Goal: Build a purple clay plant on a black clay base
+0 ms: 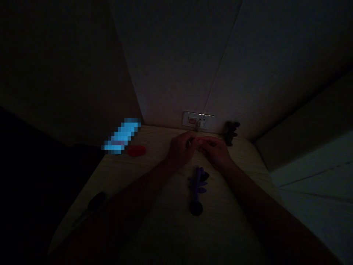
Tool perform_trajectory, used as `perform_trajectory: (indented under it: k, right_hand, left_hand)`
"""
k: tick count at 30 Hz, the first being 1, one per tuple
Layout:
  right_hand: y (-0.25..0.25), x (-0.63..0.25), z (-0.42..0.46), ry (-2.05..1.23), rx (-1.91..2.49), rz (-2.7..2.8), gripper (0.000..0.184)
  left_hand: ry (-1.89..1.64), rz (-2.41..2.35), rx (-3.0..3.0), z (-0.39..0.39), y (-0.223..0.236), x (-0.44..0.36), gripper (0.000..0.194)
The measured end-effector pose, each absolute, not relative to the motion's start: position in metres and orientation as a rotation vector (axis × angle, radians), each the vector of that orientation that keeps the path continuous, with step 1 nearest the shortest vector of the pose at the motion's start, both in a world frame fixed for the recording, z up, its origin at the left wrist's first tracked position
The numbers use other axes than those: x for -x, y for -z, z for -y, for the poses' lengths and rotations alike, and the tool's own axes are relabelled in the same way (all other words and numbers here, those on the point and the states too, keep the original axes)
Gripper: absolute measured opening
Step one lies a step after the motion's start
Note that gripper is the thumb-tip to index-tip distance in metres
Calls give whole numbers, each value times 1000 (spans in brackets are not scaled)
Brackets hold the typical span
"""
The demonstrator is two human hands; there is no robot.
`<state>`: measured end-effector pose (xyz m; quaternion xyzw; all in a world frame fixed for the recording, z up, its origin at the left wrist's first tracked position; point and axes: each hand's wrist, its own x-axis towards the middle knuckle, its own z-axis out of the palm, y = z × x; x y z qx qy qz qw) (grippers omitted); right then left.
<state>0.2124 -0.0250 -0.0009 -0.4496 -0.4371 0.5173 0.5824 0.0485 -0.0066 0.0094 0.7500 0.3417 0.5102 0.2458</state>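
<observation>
In dim light my left hand (182, 147) and my right hand (216, 151) meet above the far part of a wooden tabletop (171, 209). The fingers of both are bent and pinched together at the fingertips. Whatever is between them is too dark and small to make out. Below the hands, on the wood, lies a purple figure with leaf-like parts (198, 184) and a dark round base (196, 208). A small dark figurine (231, 133) stands to the right of my right hand, close to the wall.
A wall socket plate (198, 120) with a red switch and something plugged in is behind the hands. On the left are a bright pixelated screen (122, 136), a red oval object (136, 150) and a dark rounded object (96, 200). Walls border the table's back.
</observation>
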Motion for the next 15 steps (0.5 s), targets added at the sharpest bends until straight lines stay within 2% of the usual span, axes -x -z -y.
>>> perform_trajectory:
  k: [4,9,15]
  right_hand:
    - [3,-213,23,-1232,993,1032,34]
    - [6,-215,22,-1203,1042,1050,43]
    - [5,-213,24,-1164,1039,1101,50]
  left_hand:
    - [-1351,-922,-2008,7,-9,-49,11]
    - [-1336,-877,-2093,4,-3,-50,29]
    - [-1375,-854,-2160,-2,1,-48,14]
